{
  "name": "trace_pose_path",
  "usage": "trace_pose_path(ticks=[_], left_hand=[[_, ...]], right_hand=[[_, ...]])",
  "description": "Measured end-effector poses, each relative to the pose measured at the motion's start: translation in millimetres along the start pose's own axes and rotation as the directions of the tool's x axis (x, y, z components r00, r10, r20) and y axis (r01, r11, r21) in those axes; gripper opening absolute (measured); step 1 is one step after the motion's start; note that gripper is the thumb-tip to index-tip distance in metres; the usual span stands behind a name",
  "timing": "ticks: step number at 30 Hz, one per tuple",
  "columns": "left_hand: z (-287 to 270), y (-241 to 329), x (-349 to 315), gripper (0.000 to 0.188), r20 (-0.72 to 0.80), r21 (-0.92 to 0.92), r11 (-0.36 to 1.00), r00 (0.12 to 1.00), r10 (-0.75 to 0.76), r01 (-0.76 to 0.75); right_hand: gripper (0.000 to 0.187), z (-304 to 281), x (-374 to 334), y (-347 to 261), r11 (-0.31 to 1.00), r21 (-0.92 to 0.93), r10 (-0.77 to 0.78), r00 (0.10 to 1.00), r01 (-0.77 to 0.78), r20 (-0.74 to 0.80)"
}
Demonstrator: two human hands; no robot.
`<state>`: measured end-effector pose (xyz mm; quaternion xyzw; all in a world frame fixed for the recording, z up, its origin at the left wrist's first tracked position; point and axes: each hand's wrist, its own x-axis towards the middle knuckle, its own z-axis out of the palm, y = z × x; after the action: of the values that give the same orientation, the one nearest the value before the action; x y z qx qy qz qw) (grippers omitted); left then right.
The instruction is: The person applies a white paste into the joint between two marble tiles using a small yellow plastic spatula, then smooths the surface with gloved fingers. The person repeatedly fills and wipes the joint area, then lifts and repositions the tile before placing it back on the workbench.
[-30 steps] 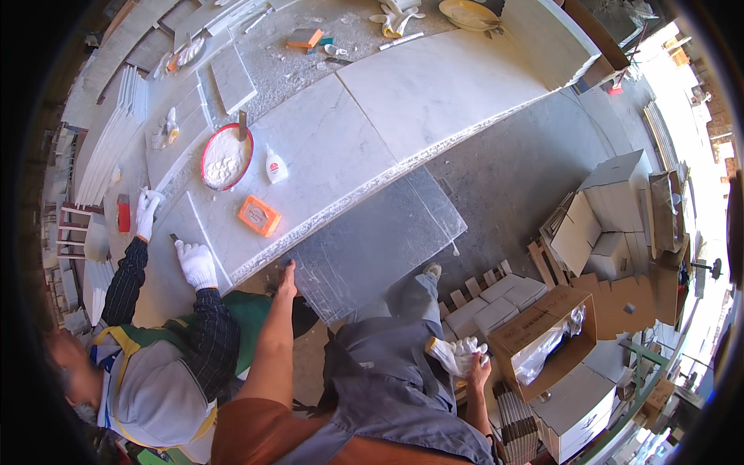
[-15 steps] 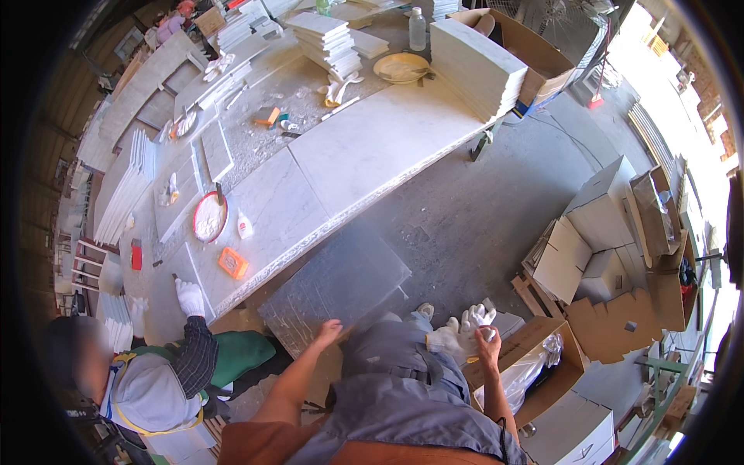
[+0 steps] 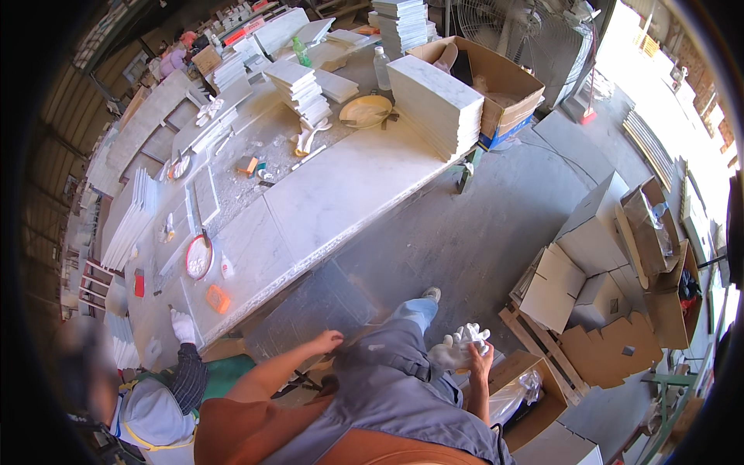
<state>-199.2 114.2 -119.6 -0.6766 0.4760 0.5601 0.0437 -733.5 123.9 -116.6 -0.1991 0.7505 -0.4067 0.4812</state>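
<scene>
My right hand (image 3: 480, 360) grips a pair of white work gloves (image 3: 457, 346) by one end. The gloves' limp fingers point up and away from me, beside my grey apron (image 3: 387, 364). Off to the left, my left hand (image 3: 328, 341) hangs with its fingers curled in, and nothing shows in it. It is between my apron and the front edge of the long marble-topped table (image 3: 310, 213). My shoe (image 3: 432, 294) is on the floor ahead of me.
A co-worker's gloved hand (image 3: 183, 327) touches the table at left, near an orange block (image 3: 218, 299) and a red-rimmed bowl (image 3: 199, 257). Stacked marble slabs (image 3: 438, 97) stand at the table's far end. Cardboard boxes (image 3: 542, 287) and an opened carton (image 3: 535, 360) crowd my right.
My view has moved forward along the table, and one foot is now stepped out ahead. The gloves stay in my right hand; my left hand keeps its curled shape.
</scene>
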Motion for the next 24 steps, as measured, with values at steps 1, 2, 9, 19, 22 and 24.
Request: trace_pose_path(ticks=[1, 2, 9, 19, 22, 24], left_hand=[[-4.6, -11.1, -3.8, 0.036, -0.017, 0.119, 0.993, 1.000, 0.026, -0.024], [-9.3, -17.1, -3.4, 0.038, -0.021, 0.243, 0.970, 1.000, -0.008, 0.013], [-52.3, 35.7, 45.7, 0.047, 0.433, -0.219, 0.858, 0.835, -0.340, 0.464], [-36.7, 124.3, 24.9, 0.051, 0.359, -0.546, 0.640, 0.842, -0.403, 0.540], [21.4, 150.6, -6.5, 0.053, 0.353, -0.705, 0.597, 0.920, -0.172, 0.383], [61.5, 170.0, -21.2, 0.058, 0.286, -0.770, 0.559, 0.950, -0.127, 0.306]], right_hand=[[0.057, 2.7, 8.5, -12.6, 0.999, -0.003, -0.047, 0.999, 0.047, -0.014], [0.057, 5.1, 20.8, -29.0, 0.996, -0.007, -0.088, 0.996, 0.088, -0.021], [0.055, 17.7, 104.7, -201.5, 0.957, -0.063, -0.287, 0.953, 0.282, -0.099], [0.053, 53.8, 197.3, -524.3, 0.704, 0.439, -0.658, 0.745, 0.558, 0.108], [0.051, 76.2, 259.1, -604.5, 0.590, 0.558, -0.767, 0.621, 0.584, 0.162], [0.049, 95.2, 302.2, -654.7, 0.568, 0.580, -0.795, 0.572, 0.584, 0.202]])
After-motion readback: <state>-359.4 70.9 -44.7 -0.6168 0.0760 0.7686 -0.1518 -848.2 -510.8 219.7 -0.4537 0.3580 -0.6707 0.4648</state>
